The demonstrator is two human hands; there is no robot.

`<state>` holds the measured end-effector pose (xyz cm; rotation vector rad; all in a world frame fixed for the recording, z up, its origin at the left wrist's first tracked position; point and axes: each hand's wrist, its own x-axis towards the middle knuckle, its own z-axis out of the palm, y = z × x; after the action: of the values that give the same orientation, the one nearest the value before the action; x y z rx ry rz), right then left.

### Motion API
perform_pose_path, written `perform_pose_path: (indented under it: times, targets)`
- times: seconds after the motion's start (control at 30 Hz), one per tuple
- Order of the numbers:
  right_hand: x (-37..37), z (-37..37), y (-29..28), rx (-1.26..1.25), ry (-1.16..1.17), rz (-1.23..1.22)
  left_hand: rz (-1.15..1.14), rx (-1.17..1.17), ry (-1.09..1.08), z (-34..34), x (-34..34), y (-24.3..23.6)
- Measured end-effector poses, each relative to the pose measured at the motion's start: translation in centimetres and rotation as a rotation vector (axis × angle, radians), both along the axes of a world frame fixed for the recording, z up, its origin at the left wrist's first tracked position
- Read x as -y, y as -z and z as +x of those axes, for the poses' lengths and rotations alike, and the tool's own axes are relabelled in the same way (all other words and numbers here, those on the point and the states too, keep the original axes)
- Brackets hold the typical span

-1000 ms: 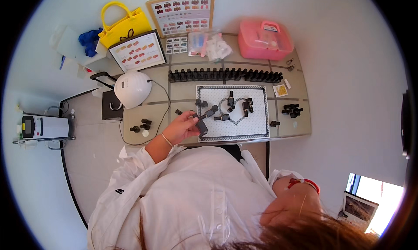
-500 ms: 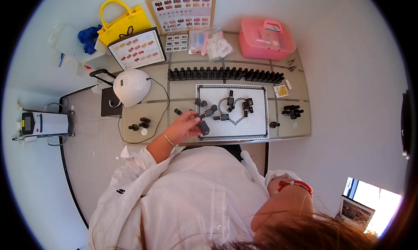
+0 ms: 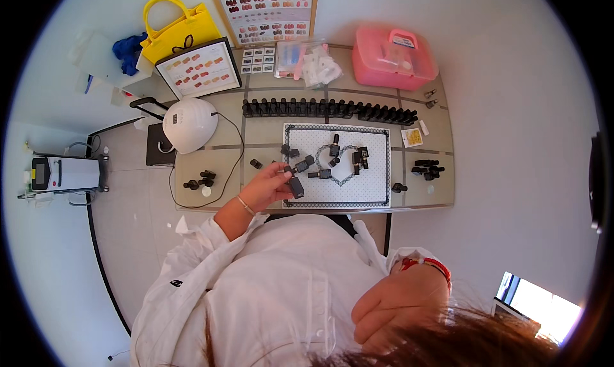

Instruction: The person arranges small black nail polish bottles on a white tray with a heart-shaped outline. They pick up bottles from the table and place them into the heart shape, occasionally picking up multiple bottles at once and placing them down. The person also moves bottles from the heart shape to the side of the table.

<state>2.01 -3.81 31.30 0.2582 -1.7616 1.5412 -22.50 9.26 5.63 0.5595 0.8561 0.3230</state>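
Observation:
My left hand [image 3: 270,185], closed at the mat's left edge, holds a black nail polish bottle [image 3: 295,187] in its fingers. Just beyond the fingertips another black bottle [image 3: 304,164] lies tilted on the white patterned mat [image 3: 364,191]. More dark bottles are scattered there: one lying bottle [image 3: 320,174], another bottle [image 3: 334,146] near the printed heart, and a cluster of bottles [image 3: 361,158] at its right. My right hand [image 3: 404,302] is raised off the table, close to my body, over my white shirt. Hair and the hand itself cover its fingertips.
A long row of black bottles [image 3: 329,109] stands behind the mat. Small groups of bottles [image 3: 428,169] lie right and left. A white nail lamp [image 3: 190,125] with a cord stands at left. Behind are a pink case [image 3: 393,60], colour charts [image 3: 199,71] and a yellow bag [image 3: 182,34].
My right hand has swung inward and to the left, with more of its back showing. My left hand keeps its hold on the bottle. The whole view has shifted slightly.

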Motion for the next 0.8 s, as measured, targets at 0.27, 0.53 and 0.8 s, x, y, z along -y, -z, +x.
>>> perform_pose_path:
  times: [0.27,0.53,0.8]
  targets:
    - [-1.8,1.0,1.1,0.163,-0.097,-0.130,0.009,0.010,-0.030,0.7,-0.4,0.3]
    - [-3.3,4.4,6.3,0.460,0.602,-0.313,0.014,-0.044,-0.085,1.1,-0.9,-1.4]
    - [-3.3,5.6,16.5,0.741,1.032,-0.782,0.123,-0.089,-0.206,0.5,-2.4,-0.3]
